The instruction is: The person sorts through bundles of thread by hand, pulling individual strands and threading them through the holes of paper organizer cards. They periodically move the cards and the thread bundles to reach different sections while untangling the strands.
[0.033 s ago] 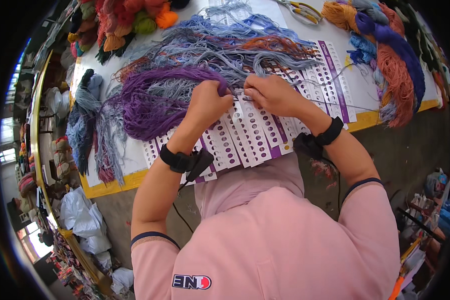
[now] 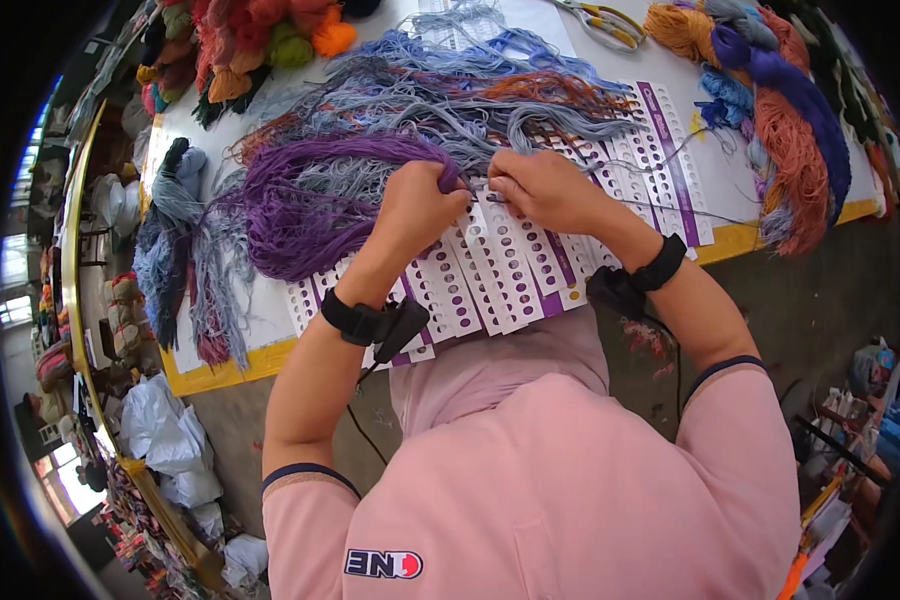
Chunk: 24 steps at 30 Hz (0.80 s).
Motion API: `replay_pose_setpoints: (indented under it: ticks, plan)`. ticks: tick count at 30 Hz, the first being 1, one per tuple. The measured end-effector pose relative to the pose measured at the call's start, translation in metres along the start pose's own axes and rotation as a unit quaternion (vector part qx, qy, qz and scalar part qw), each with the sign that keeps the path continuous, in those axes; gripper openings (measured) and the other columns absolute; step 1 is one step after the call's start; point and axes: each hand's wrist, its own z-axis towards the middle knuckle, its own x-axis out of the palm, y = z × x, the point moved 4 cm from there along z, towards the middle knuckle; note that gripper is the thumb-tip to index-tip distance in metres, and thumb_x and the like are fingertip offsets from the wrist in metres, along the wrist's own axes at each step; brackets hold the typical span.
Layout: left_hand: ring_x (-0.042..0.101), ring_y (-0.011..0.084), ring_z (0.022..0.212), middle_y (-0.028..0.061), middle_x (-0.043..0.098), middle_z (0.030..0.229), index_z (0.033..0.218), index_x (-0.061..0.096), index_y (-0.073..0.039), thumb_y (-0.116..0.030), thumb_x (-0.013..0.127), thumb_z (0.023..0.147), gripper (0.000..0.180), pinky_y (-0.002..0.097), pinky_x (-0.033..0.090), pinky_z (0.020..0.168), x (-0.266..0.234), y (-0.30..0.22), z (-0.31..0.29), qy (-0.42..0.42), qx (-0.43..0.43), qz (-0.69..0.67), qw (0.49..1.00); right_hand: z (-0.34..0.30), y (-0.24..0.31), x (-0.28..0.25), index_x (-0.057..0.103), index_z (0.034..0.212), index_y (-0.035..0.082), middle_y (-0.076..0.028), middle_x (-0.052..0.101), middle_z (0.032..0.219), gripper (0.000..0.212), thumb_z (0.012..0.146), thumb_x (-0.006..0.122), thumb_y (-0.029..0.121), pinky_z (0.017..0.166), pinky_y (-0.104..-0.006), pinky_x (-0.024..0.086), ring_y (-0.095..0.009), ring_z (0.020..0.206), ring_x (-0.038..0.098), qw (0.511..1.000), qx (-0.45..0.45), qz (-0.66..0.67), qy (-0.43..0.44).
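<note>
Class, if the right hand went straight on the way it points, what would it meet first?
The right hand would probably meet the tangled grey-blue yarn first, though depth is unclear.

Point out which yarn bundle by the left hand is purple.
The looped bundle just left of the left hand, lying over the tangled pile; its even purple sets it apart from that pile's mixed blue, grey and rust-orange.

Cards [image 2: 507,268] partly hidden beneath yarn [image 2: 420,88]
</note>
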Motion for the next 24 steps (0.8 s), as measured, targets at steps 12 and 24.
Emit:
replay_pose_setpoints:
  ticks: [12,24]
  plan:
    - [0.043,0.0021,0.058,-0.0031,0.052,0.069,0.094,0.062,-0.001,-0.014,0.064,0.091,0.013,0.0169,0.029,0.047,0.015,0.005,-0.013,0.175,-0.091,-0.449,0.872,0.0,-0.003,-0.001,0.06,0.084,0.002,-0.011,0.063,0.069,0.011,0.087,0.062,0.012,0.055,-0.0334,0.044,-0.021,0.059,0.061,0.999,-0.027,0.032,0.028]
    - [0.042,0.0047,0.054,0.0008,0.059,0.077,0.099,0.064,0.002,-0.007,0.057,0.092,0.013,0.0194,0.032,0.047,-0.284,0.193,-0.016,-0.428,-0.12,-0.255,0.859,0.01,0.008,0.001,0.065,0.079,0.004,-0.005,0.064,0.058,0.013,0.086,0.061,0.014,0.058,-0.0312,0.049,-0.017,0.055,0.064,0.991,0.077,0.086,0.062]
